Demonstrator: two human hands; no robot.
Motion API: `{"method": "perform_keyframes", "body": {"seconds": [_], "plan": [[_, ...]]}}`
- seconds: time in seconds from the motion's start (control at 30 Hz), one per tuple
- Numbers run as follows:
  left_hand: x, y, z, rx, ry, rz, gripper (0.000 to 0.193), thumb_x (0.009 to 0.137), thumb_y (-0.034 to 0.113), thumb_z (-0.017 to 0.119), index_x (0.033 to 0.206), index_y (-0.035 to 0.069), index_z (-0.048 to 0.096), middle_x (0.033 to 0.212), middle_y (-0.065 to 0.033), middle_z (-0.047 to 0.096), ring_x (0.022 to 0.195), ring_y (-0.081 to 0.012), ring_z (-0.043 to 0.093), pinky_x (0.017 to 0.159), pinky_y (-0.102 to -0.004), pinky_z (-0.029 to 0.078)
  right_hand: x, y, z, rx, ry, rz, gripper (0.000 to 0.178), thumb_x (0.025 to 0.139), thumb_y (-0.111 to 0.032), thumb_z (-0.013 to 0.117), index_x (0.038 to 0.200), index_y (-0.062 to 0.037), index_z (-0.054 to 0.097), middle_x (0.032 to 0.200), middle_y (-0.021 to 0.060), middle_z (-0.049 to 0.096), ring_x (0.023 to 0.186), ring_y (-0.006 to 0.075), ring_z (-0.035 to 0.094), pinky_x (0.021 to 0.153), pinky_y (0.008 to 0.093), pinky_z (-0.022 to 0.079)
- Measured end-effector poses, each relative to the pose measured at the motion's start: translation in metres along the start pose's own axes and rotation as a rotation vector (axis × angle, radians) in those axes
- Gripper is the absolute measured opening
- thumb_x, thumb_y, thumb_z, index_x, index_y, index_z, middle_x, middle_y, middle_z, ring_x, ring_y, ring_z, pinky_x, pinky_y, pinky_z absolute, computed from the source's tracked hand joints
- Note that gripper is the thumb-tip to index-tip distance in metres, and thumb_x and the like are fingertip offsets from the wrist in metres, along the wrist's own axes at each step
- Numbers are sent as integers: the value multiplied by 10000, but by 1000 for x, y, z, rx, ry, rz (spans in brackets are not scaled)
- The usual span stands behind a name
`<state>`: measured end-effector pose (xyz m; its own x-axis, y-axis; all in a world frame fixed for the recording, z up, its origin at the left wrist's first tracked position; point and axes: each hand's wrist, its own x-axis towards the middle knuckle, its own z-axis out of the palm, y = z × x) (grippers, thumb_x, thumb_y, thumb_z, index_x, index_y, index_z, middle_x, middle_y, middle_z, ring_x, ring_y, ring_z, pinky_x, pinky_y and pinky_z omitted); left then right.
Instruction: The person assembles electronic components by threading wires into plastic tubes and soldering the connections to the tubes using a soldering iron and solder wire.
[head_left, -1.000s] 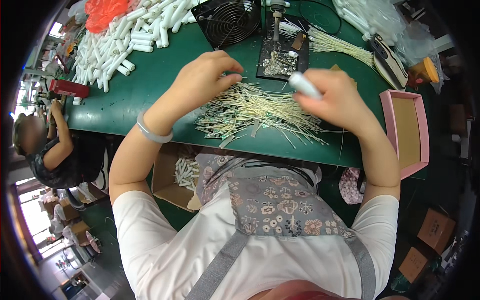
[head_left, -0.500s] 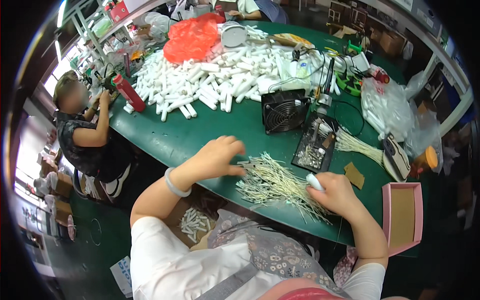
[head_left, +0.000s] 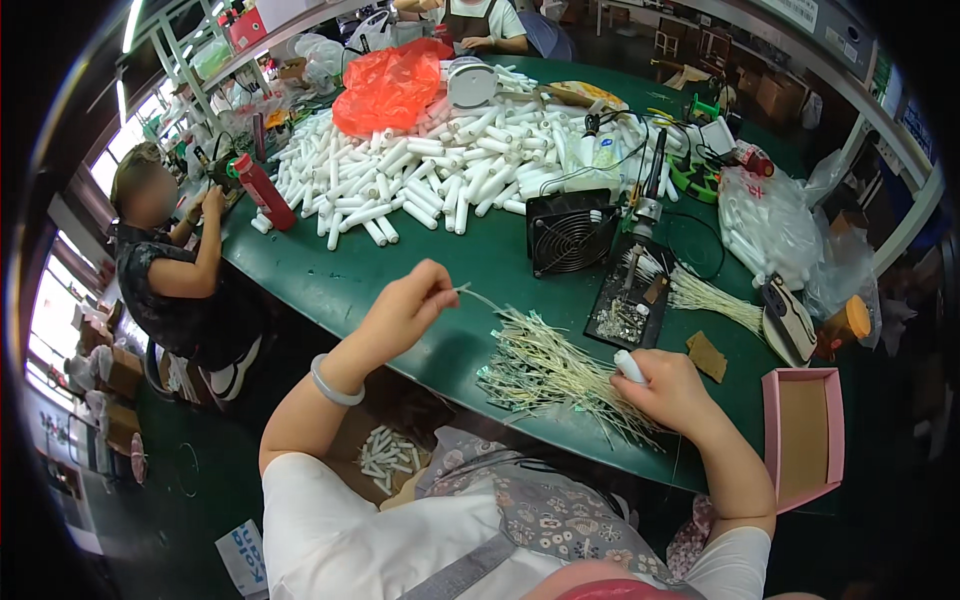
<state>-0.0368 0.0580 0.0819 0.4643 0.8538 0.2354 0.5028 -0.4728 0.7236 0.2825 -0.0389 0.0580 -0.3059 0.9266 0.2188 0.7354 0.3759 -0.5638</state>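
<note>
My left hand [head_left: 408, 305] is raised over the table, its fingertips pinched on the end of a thin pale wire [head_left: 482, 299]. That wire stretches toward a loose pile of cream-coloured wires [head_left: 550, 370] on the table in front of me. At the pile's right end my right hand [head_left: 668, 385] is closed around a white tube [head_left: 629, 366], whose end sticks out past the thumb. The right fingers rest against the wire ends and are partly hidden. Beyond the pile lies a large heap of white tubes [head_left: 420, 170].
A black fan [head_left: 571, 232] and a dark tray [head_left: 630, 305] of small parts with a soldering iron [head_left: 656, 165] stand past the wires. A pink box [head_left: 804, 438] is at right. A red bottle [head_left: 262, 192] stands at left, near a seated co-worker [head_left: 175, 260].
My left hand has moved left and up from the pile, its fingers now closed on a wire drawn partly out. The right hand has stayed in place with the white tube.
</note>
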Motion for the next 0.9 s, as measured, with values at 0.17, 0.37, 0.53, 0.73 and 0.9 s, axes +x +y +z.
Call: {"method": "perform_keyframes", "body": {"seconds": [0.17, 0.37, 0.53, 0.73, 0.9], "plan": [[-3, 18, -9, -565, -49, 109, 88, 863, 44, 506, 898, 16, 430, 849, -42, 510, 812, -115, 568, 712, -241, 445, -2, 0, -4, 23, 48, 15, 212, 738, -235, 622, 725, -30, 568, 657, 134, 570, 608, 315, 566, 531, 384, 444], [10, 35, 1, -143, 24, 232, 68, 871, 51, 496, 903, 18, 446, 832, -61, 555, 749, -108, 559, 676, -237, 447, 0, 2, -5, 74, 42, 9, 192, 739, -223, 624, 778, -38, 586, 680, 128, 580, 610, 306, 572, 531, 367, 450], [15, 25, 16, -377, 231, 72, 91, 887, 86, 475, 930, 23, 426, 827, -58, 565, 748, -108, 559, 644, -222, 442, -2, -3, 5, 47, -7, -111, 205, 741, -234, 626, 848, -63, 587, 719, 112, 593, 629, 293, 584, 535, 367, 460], [19, 24, 11, -529, 412, 143, 86, 896, 97, 462, 939, 44, 410, 816, -51, 541, 708, -110, 543, 602, -210, 435, -8, -10, 29, -135, -224, -126, 379, 737, -252, 638, 1065, -87, 545, 823, 97, 628, 711, 273, 613, 589, 350, 490], [16, 25, -11, -482, 264, 191, 97, 889, 97, 479, 940, 40, 419, 812, -43, 544, 695, -96, 527, 610, -210, 432, -7, -2, 31, -72, -136, -193, 309, 758, -249, 606, 1019, -101, 534, 739, 105, 607, 640, 276, 600, 534, 377, 472]]}}
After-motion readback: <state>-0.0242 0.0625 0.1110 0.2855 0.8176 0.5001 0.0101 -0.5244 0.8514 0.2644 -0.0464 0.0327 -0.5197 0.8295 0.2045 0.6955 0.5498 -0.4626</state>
